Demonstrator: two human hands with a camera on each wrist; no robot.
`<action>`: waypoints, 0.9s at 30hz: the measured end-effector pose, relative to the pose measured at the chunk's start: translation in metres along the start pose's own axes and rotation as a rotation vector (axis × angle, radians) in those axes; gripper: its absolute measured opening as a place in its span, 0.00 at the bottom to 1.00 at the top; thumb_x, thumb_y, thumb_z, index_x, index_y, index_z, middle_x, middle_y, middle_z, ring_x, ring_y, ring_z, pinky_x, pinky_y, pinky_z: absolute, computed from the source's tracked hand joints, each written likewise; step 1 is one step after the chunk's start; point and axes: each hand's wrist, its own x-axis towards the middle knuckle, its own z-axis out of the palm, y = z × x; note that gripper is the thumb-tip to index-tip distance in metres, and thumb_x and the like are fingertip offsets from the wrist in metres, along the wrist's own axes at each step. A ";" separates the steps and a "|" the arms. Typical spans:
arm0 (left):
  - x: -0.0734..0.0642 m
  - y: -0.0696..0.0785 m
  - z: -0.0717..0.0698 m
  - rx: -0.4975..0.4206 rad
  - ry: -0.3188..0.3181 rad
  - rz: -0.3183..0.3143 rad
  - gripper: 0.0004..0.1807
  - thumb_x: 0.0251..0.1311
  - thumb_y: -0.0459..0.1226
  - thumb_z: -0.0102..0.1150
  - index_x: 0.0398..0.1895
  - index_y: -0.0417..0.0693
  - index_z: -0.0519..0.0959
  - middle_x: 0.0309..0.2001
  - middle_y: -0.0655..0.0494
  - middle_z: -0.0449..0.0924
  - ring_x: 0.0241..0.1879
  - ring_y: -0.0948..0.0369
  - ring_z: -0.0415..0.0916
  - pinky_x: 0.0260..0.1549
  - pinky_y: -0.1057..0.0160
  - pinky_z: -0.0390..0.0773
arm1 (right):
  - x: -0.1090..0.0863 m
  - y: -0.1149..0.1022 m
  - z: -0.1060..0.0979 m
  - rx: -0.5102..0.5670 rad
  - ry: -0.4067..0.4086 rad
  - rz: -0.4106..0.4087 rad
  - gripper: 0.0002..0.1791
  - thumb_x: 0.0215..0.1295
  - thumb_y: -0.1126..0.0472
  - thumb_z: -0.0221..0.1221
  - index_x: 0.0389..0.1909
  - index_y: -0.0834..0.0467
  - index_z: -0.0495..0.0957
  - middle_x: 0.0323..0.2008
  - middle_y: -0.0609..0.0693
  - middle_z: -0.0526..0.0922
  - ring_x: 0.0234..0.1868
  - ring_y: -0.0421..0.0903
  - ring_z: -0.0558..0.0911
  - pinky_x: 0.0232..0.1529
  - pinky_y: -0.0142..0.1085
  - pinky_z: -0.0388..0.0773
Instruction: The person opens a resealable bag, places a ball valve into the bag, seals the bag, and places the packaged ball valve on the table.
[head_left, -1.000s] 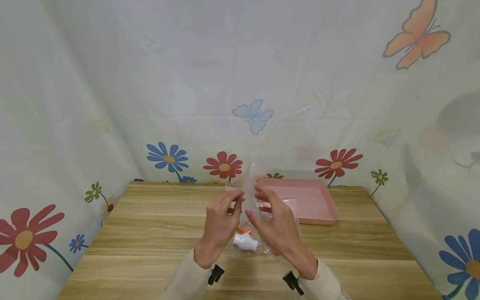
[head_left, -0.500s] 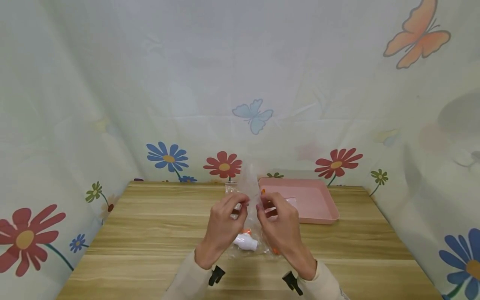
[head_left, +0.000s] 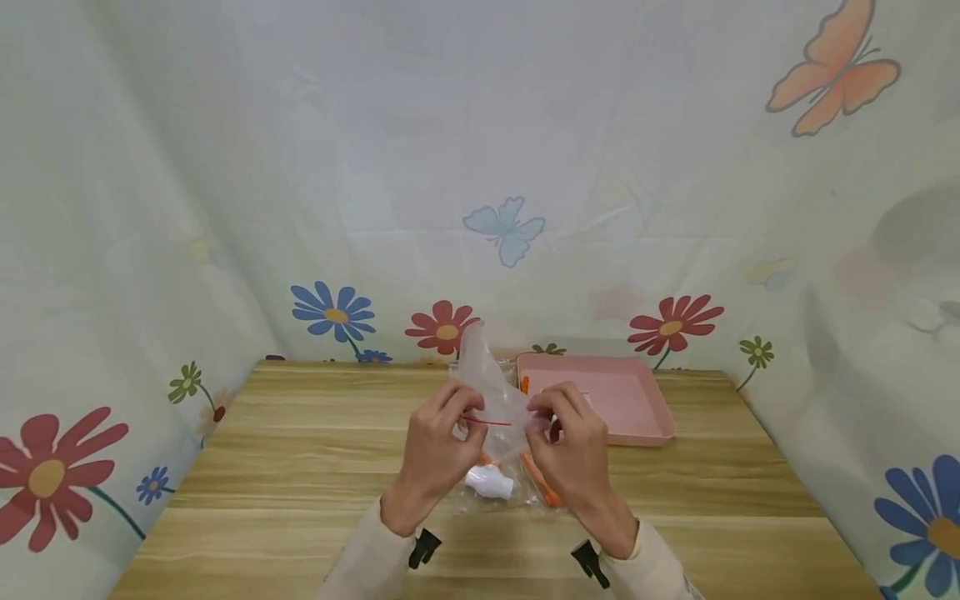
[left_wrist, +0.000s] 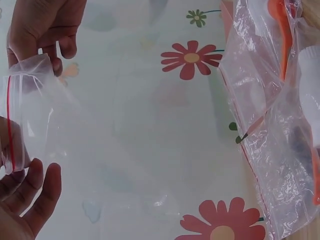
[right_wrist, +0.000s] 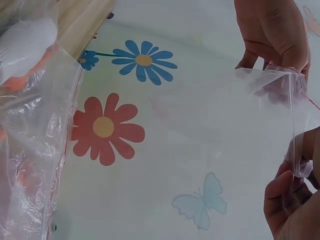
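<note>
Above the table, both hands hold a clear zip bag [head_left: 491, 379] with a thin red seal line. My left hand [head_left: 438, 433] pinches its left side between thumb and fingers. On the opposite side my right hand [head_left: 576, 433] pinches the other end of the mouth. The bag's film spreads up and away from the hands, and nothing shows inside it. Its seal strip [left_wrist: 12, 125] stretches between the hands in the left wrist view. Beneath lie clear plastic bags holding a white rounded piece [head_left: 489, 482] and an orange long piece [head_left: 542, 482].
A pink tray [head_left: 660, 429] stands at the back right of the wooden table [head_left: 315, 450]. An orange bit [head_left: 525, 384] shows by its left edge. Behind the table hangs a curtain [head_left: 375, 167] printed with flowers and butterflies.
The zip bag, at first narrow and upright, now spreads wider and leans left, its red line in sight. My hands have moved apart, and the right hand's fingers have closed into a pinch.
</note>
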 end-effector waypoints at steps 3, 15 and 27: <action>-0.001 -0.002 -0.002 -0.001 0.007 0.004 0.12 0.42 0.24 0.62 0.29 0.46 0.76 0.30 0.56 0.75 0.25 0.67 0.73 0.25 0.74 0.76 | 0.000 0.002 -0.001 -0.012 0.030 -0.019 0.14 0.41 0.79 0.54 0.27 0.60 0.78 0.29 0.50 0.77 0.22 0.38 0.72 0.20 0.23 0.67; -0.001 -0.009 -0.014 0.004 -0.006 -0.049 0.08 0.47 0.23 0.61 0.27 0.44 0.79 0.31 0.54 0.77 0.25 0.66 0.74 0.26 0.74 0.78 | -0.001 0.011 -0.004 -0.015 0.029 -0.034 0.12 0.43 0.79 0.54 0.26 0.60 0.78 0.29 0.50 0.76 0.20 0.39 0.70 0.20 0.24 0.67; 0.001 -0.006 -0.021 -0.037 -0.076 -0.109 0.06 0.55 0.29 0.65 0.35 0.44 0.82 0.32 0.54 0.82 0.26 0.65 0.78 0.22 0.77 0.76 | -0.004 0.011 -0.009 0.014 -0.137 0.014 0.12 0.51 0.71 0.69 0.36 0.60 0.80 0.29 0.49 0.84 0.24 0.40 0.82 0.21 0.27 0.78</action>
